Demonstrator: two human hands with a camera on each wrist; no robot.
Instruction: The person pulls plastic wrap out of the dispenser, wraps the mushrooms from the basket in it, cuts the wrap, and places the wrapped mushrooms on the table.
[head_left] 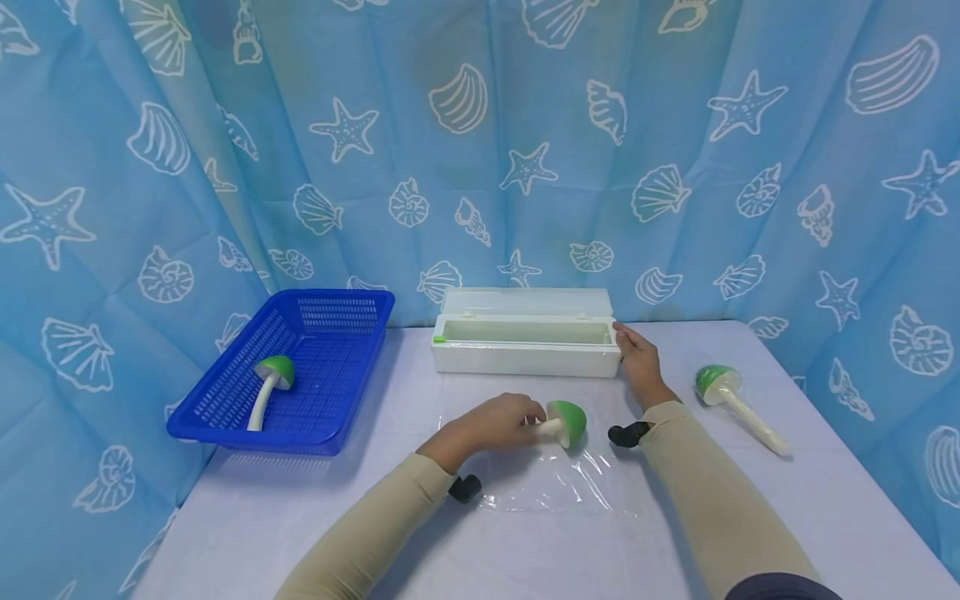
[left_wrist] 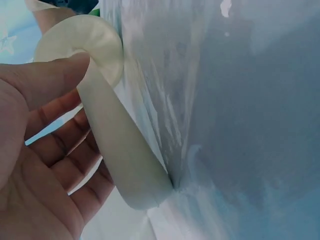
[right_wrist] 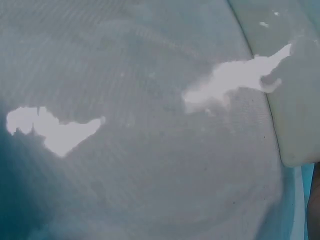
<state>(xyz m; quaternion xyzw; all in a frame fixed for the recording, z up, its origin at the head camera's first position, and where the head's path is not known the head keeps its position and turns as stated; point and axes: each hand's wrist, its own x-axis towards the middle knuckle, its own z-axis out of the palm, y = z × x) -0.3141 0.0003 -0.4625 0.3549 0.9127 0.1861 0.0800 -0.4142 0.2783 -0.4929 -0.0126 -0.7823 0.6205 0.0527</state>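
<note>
My left hand (head_left: 501, 423) pinches the white stem of a toy mushroom (head_left: 567, 423) with a rounded green cap, low over a sheet of clear cling film (head_left: 558, 492). In the left wrist view, thumb and fingers hold the stem (left_wrist: 120, 145) just under the cap. A long white cling film dispenser (head_left: 525, 361) stands behind, its lid (head_left: 528, 301) raised. My right hand (head_left: 641, 362) grips the dispenser's right end. The right wrist view shows glossy film (right_wrist: 150, 165) and a corner of the dispenser (right_wrist: 300, 115), with only a sliver of hand.
A blue perforated basket (head_left: 348, 400) stands at the left with another green-capped mushroom (head_left: 274, 372) in it. To the right of my right arm lies a film-wrapped mushroom (head_left: 738, 404). A blue curtain (head_left: 480, 167) with shell prints hangs behind the white-covered table (head_left: 247, 533).
</note>
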